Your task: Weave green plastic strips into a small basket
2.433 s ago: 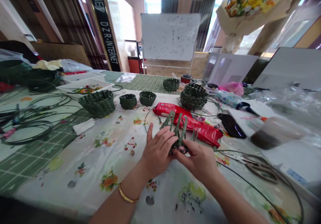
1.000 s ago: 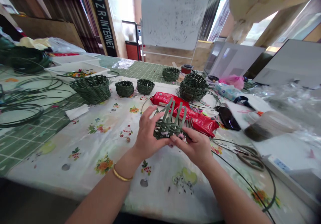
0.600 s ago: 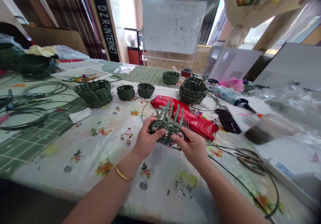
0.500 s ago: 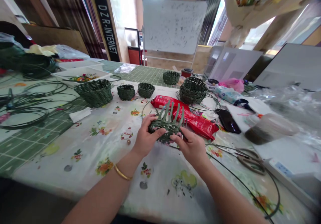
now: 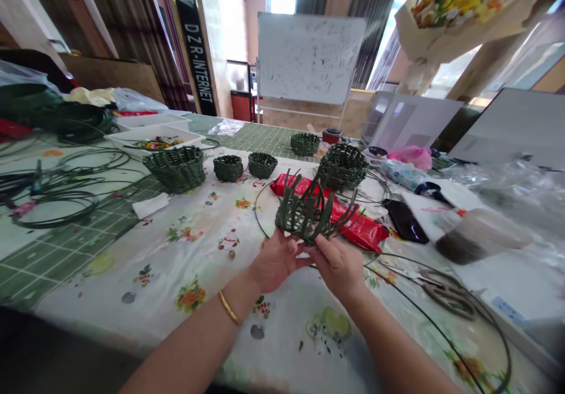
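A partly woven dark green basket (image 5: 304,214) is held up over the table, with loose strips sticking upward and outward from its rim. My left hand (image 5: 280,259) grips its underside from the left, fingers partly hidden beneath it. On the right, my right hand (image 5: 338,264) pinches its lower edge, thumb and fingers closed. Both hands nearly meet under the basket. Behind it lies a red plastic packet (image 5: 362,229). A long green strand (image 5: 424,317) runs from near my right hand toward the lower right.
Finished green baskets stand behind, among them a wide one (image 5: 176,169), a small one (image 5: 228,168) and a stacked-looking one (image 5: 342,166). To the right are a black phone (image 5: 405,220), scissors (image 5: 448,294) and a plastic tub (image 5: 477,235). Coiled strands (image 5: 57,206) lie at left.
The basket has been raised and turned, so its strips now spread more widely. My left hand has shifted from its left side to underneath. The camera view has tilted slightly up.
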A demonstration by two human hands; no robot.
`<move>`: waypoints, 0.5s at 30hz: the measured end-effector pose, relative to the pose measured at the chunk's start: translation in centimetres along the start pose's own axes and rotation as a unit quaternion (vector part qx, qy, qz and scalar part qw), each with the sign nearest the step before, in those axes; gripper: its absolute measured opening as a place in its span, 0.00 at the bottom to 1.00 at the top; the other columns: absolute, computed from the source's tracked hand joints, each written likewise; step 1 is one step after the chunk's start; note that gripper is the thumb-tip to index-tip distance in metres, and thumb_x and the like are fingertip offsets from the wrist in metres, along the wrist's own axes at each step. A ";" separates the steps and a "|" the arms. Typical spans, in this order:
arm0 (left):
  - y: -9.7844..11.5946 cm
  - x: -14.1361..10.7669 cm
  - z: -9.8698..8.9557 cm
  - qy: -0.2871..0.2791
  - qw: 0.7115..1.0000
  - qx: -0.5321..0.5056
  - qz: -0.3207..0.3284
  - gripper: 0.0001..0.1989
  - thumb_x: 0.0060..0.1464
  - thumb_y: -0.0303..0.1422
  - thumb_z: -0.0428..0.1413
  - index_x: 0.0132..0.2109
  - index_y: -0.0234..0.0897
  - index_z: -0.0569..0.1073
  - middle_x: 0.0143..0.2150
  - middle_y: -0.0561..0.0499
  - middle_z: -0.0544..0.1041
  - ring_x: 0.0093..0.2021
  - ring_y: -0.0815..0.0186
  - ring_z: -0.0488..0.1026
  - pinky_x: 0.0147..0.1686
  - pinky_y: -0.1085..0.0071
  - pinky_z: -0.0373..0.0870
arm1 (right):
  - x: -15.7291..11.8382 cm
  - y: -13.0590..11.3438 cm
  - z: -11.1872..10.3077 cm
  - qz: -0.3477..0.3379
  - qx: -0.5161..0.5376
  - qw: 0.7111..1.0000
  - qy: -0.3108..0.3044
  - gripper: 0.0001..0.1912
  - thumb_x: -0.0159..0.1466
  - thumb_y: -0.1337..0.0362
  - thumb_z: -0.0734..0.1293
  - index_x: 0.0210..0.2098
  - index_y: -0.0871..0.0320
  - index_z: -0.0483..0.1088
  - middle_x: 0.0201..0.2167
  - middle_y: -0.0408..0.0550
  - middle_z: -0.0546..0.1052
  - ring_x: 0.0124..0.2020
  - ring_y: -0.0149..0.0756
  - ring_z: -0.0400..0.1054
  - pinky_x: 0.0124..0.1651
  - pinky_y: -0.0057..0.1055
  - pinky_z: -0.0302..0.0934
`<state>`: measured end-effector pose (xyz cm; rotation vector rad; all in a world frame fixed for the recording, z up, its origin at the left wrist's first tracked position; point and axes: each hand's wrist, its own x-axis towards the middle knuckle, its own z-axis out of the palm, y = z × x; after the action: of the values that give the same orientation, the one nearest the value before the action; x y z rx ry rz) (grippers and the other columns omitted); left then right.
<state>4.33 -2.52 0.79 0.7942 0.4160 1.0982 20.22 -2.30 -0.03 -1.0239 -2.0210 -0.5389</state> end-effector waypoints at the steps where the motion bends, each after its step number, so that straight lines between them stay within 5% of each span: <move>1: -0.2 0.0 0.2 0.012 1.000 -0.019 0.012 0.29 0.37 0.42 0.67 0.48 0.43 0.69 0.46 0.49 0.75 0.43 0.63 0.73 0.43 0.63 0.70 | 0.0 -0.5 0.1 -0.012 -0.010 1.000 -0.008 0.11 0.64 0.64 0.61 0.39 0.59 0.75 0.21 0.45 0.75 0.18 0.30 0.66 0.21 0.26 0.51; 5: -0.7 0.3 0.3 0.096 0.992 -0.044 0.067 0.19 0.38 0.34 0.68 0.39 0.36 0.73 0.37 0.51 0.77 0.37 0.68 0.74 0.38 0.71 0.70 | 0.3 -2.4 0.3 -0.009 -0.015 0.999 -0.048 0.12 0.65 0.65 0.59 0.42 0.60 0.74 0.20 0.45 0.74 0.18 0.31 0.65 0.20 0.28 0.50; 10: 0.0 0.1 0.1 0.102 0.989 -0.027 0.102 0.20 0.37 0.36 0.68 0.39 0.36 0.74 0.35 0.52 0.78 0.35 0.67 0.75 0.36 0.70 0.70 | 0.5 -3.0 -0.5 -0.022 0.129 0.990 -0.053 0.16 0.66 0.66 0.57 0.50 0.63 0.66 0.31 0.52 0.77 0.29 0.34 0.71 0.30 0.27 0.61; 15: 0.2 -0.4 0.1 0.100 0.988 -0.018 0.115 0.22 0.34 0.36 0.69 0.39 0.40 0.73 0.37 0.54 0.77 0.35 0.67 0.74 0.38 0.68 0.71 | 0.1 -3.0 -1.3 0.037 0.258 0.965 -0.037 0.04 0.63 0.68 0.59 0.31 0.56 0.64 0.25 0.44 0.75 0.25 0.30 0.68 0.30 0.26 0.61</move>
<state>4.16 -2.88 0.99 0.7145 0.4808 1.4046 18.41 -4.87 0.77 -0.7985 -2.0222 0.0749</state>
